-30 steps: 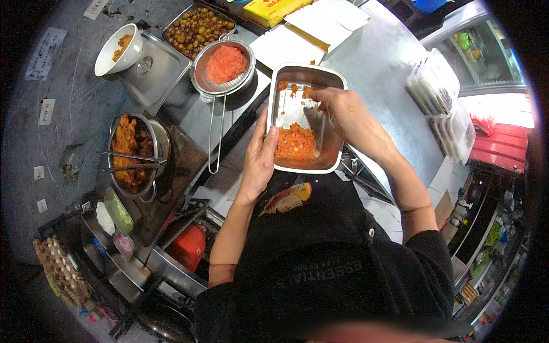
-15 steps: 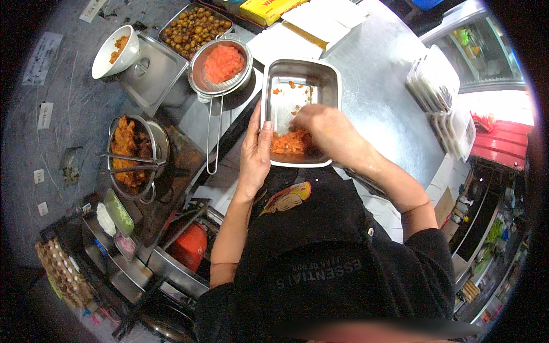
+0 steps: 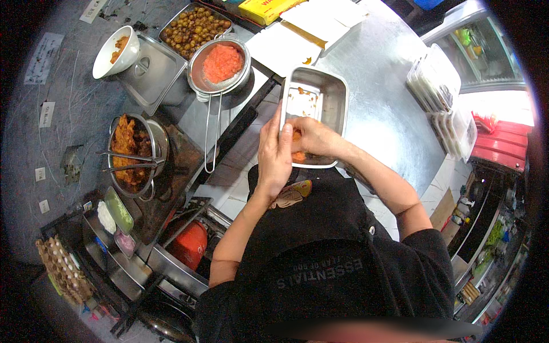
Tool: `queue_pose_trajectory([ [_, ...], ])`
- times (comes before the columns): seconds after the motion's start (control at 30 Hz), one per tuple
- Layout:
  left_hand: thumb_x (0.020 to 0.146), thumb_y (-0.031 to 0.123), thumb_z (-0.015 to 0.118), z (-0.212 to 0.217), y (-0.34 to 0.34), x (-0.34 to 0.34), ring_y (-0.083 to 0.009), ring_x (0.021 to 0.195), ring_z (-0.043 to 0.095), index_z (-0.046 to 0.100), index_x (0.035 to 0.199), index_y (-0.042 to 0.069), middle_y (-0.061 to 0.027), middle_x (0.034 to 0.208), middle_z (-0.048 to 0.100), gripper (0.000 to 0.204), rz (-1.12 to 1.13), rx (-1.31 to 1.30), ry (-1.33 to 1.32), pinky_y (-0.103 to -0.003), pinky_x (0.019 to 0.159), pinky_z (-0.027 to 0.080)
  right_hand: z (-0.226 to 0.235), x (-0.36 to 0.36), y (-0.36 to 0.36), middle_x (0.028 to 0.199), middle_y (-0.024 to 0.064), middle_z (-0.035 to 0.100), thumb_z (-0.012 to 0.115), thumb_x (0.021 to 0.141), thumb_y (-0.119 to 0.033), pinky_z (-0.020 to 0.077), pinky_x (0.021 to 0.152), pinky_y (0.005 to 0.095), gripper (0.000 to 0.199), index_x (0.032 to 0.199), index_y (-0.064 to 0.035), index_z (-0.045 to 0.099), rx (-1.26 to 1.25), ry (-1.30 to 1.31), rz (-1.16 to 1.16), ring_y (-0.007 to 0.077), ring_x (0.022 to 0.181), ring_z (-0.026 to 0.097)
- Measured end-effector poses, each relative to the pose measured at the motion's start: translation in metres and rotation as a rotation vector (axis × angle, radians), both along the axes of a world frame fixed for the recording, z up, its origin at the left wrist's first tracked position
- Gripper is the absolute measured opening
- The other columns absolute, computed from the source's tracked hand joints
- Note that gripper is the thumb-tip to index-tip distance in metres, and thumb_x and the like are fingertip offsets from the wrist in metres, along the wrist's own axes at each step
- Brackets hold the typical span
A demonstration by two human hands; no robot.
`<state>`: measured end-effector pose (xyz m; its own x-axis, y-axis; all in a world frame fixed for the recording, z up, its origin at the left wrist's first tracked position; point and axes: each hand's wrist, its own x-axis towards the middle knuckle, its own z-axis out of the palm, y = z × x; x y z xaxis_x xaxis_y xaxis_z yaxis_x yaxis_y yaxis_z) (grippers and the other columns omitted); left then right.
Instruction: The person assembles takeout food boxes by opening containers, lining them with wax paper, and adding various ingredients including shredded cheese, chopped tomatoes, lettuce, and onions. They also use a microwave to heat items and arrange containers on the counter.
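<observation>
A deep rectangular steel pan (image 3: 343, 108) is tilted in front of my body. My left hand (image 3: 275, 157) grips its left wall, thumb over the rim. Inside, moist orange shredded food (image 3: 298, 156) lies at the near end, and small scraps stick to the pan's floor farther up. My right hand (image 3: 315, 137) reaches in over the right rim with its fingers curled at the orange food, some of which shows beside the fingers. The fingertips are partly hidden by the left hand and the rim.
Left of the pan, a long-handled strainer (image 3: 224, 64) holds reddish pulp. Beyond are a tray of small round brown food (image 3: 194, 28), a steel lid (image 3: 151, 71) and a white bowl (image 3: 116, 52). Tongs lie across a pot of orange-brown food (image 3: 128, 143). Stacked plastic containers (image 3: 432, 80) stand right.
The pan and my left hand have shifted right, away from the strainer. My right hand has dropped deeper into the pan, moving left toward the left hand and covering much of the orange food.
</observation>
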<state>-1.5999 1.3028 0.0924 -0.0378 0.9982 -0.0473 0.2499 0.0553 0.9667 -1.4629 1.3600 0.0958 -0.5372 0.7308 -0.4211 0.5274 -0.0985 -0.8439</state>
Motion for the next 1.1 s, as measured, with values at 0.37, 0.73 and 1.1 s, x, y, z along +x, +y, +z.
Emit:
queue_pose_trajectory([
  [0.37, 0.102, 0.032, 0.038, 0.008, 0.005, -0.014, -0.0235, 0.130, 0.039, 0.034, 0.142, 0.000, -0.0183, 0.142, 0.040, 0.051, 0.029, -0.104, -0.258, -0.034, 0.107, 0.031, 0.091, 0.023, 0.004, 0.086, 0.0233, 0.063, 0.058, 0.078, -0.002, 0.0499, 0.077, 0.0440, 0.017, 0.095, 0.0024, 0.058, 0.609, -0.037, -0.004, 0.0380, 0.088, 0.063],
  [0.73, 0.102, 0.031, 0.038, 0.020, 0.007, -0.019, -0.0242, 0.135, 0.033, 0.033, 0.142, -0.001, -0.0178, 0.146, 0.036, 0.052, 0.007, -0.081, -0.264, -0.034, 0.111, 0.025, 0.087, 0.016, -0.001, 0.082, 0.0209, 0.062, 0.059, 0.073, 0.001, 0.0507, 0.072, 0.0442, 0.011, 0.083, 0.0016, 0.061, 0.698, -0.035, 0.014, 0.0374, 0.081, 0.064],
  [1.1, 0.101, 0.028, 0.040, 0.020, 0.009, -0.011, -0.0268, 0.127, 0.043, 0.038, 0.140, 0.000, -0.0193, 0.136, 0.046, 0.048, -0.032, -0.013, -0.203, -0.035, 0.105, 0.032, 0.024, 0.005, 0.030, 0.089, 0.0211, 0.062, 0.052, 0.080, -0.006, 0.0551, 0.074, 0.0413, 0.023, 0.099, 0.0060, 0.057, 1.093, -0.276, 0.236, 0.0345, 0.085, 0.064],
])
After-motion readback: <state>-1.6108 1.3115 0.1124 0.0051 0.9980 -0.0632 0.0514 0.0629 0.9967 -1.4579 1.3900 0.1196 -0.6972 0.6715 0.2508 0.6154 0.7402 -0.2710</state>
